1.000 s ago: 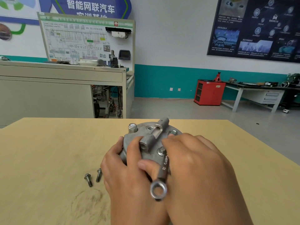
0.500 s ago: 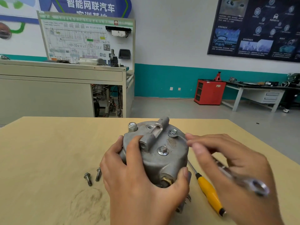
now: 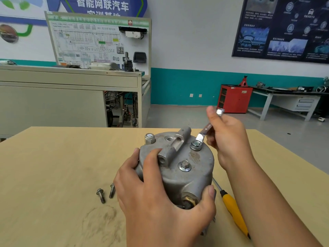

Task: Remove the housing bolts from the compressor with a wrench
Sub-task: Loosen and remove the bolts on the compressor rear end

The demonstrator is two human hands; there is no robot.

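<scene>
Grey compressor (image 3: 197, 168) — left hand (image 3: 160, 202) grips it | right hand (image 3: 229, 143) grips wrench (image 3: 204, 132) (on bolt (image 3: 196, 144))

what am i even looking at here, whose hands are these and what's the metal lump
There is no machine here. One camera, worn on a person's head, looks forward and down at their own two bare hands. The left hand grips a grey compressor that stands on a wooden table. The right hand holds a small wrench, whose lower end sits on a bolt on the compressor's top. A second bolt sits nearer the front of that top. Two loose bolts lie on the table to the left, and a yellow-handled screwdriver lies to the right.
</scene>
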